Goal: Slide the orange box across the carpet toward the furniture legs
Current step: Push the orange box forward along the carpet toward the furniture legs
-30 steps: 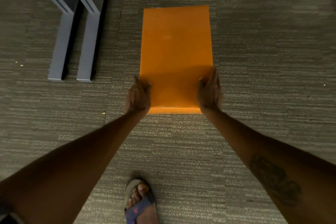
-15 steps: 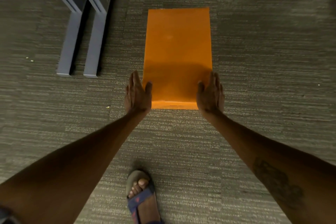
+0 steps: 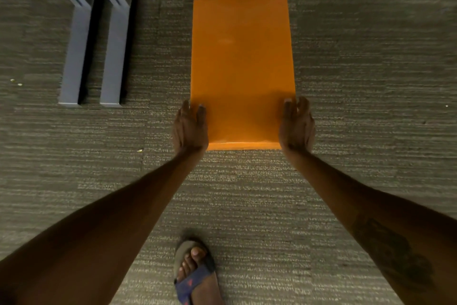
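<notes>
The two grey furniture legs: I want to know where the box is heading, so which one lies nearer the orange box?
The right-hand grey leg, lying next to the orange box; the other leg sits farther left.

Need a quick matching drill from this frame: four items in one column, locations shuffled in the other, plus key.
Items:
1. orange box
2. furniture legs
3. sandalled foot
4. left hand

Places:
A. bottom centre, on bare carpet
B. upper left of the view
C. centre, lying flat on the carpet
D. against the box's near left corner

Pairs: 1-C, 2-B, 3-A, 4-D
</notes>
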`<action>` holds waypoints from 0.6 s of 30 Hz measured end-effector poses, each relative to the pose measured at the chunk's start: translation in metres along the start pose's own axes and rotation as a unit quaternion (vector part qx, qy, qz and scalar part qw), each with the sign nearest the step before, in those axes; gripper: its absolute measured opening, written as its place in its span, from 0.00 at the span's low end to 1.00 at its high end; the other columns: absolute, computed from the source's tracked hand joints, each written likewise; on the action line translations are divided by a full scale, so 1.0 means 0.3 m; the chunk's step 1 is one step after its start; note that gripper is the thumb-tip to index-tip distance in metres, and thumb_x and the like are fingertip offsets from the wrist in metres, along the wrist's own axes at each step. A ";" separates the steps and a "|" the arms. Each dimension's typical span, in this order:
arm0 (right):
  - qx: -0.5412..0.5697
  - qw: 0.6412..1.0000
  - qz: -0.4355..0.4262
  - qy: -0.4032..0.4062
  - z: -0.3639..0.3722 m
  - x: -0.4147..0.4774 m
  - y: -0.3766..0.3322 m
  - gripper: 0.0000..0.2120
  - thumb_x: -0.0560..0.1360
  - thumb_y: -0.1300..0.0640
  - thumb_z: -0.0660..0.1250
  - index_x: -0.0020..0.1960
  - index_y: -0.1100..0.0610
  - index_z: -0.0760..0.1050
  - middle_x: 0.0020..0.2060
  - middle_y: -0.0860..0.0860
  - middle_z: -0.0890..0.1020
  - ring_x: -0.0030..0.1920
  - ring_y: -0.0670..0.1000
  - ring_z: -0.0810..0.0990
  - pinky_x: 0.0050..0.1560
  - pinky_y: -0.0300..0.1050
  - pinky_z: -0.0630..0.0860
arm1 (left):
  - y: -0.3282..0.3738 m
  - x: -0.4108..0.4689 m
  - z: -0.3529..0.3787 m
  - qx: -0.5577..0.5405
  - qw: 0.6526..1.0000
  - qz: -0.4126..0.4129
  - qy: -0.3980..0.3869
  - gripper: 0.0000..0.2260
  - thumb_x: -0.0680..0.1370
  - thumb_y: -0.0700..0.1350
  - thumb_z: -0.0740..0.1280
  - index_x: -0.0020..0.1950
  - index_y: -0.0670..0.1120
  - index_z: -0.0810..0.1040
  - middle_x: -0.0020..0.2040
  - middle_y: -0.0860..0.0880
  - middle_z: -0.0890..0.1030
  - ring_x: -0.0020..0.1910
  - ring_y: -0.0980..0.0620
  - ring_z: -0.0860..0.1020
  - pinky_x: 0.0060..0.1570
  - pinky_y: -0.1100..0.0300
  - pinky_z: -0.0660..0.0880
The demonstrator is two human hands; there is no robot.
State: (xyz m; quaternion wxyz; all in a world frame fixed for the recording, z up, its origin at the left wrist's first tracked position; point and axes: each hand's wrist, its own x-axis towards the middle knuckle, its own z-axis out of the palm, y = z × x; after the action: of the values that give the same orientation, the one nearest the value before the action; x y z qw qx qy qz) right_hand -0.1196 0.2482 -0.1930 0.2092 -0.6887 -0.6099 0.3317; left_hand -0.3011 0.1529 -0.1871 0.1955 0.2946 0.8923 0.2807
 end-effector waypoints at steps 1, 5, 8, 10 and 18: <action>0.000 1.000 -0.002 -0.002 0.005 -0.002 0.003 0.22 0.83 0.44 0.53 0.69 0.56 0.67 0.59 0.57 0.80 0.54 0.58 0.81 0.48 0.48 0.72 | -0.004 0.002 0.006 -0.010 1.000 -0.007 0.008 0.19 0.84 0.54 0.54 0.63 0.43 0.74 0.52 0.48 0.81 0.48 0.46 0.80 0.35 0.63 0.71; 0.016 0.999 -0.027 -0.009 0.011 -0.021 0.007 0.15 0.83 0.50 0.56 0.63 0.58 0.70 0.52 0.57 0.81 0.48 0.55 0.80 0.44 0.44 0.68 | -0.033 0.019 0.003 -0.036 0.999 -0.009 0.012 0.14 0.84 0.51 0.56 0.53 0.44 0.76 0.35 0.55 0.75 0.30 0.58 0.72 0.27 0.65 0.61; 0.030 0.998 -0.060 -0.004 0.021 -0.048 -0.004 0.13 0.84 0.52 0.55 0.59 0.60 0.71 0.46 0.55 0.80 0.42 0.53 0.79 0.40 0.41 0.68 | -0.057 0.036 -0.020 -0.047 0.999 0.021 0.012 0.15 0.84 0.52 0.55 0.56 0.43 0.75 0.38 0.52 0.76 0.31 0.61 0.71 0.28 0.64 0.62; 0.036 0.996 -0.079 0.007 0.035 -0.057 -0.028 0.13 0.84 0.53 0.56 0.57 0.61 0.72 0.44 0.54 0.79 0.41 0.52 0.78 0.37 0.39 0.66 | -0.066 0.058 -0.040 -0.057 0.998 0.026 0.015 0.15 0.84 0.52 0.54 0.56 0.44 0.75 0.37 0.53 0.75 0.30 0.61 0.71 0.28 0.64 0.62; 0.049 0.993 -0.110 -0.001 0.176 -0.033 -0.193 0.18 0.84 0.53 0.55 0.64 0.66 0.72 0.51 0.63 0.82 0.50 0.59 0.82 0.42 0.44 0.73 | -0.139 0.248 -0.151 -0.092 0.995 0.022 0.038 0.15 0.83 0.53 0.56 0.57 0.46 0.77 0.40 0.49 0.79 0.38 0.48 0.78 0.38 0.54 0.75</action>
State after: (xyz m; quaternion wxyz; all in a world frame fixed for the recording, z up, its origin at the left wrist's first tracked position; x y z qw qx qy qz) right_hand -0.1980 0.2420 -0.1875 0.2772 -0.6060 -0.6650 0.3373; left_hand -0.3975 0.1550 -0.1918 0.1813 0.2839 0.8626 0.3773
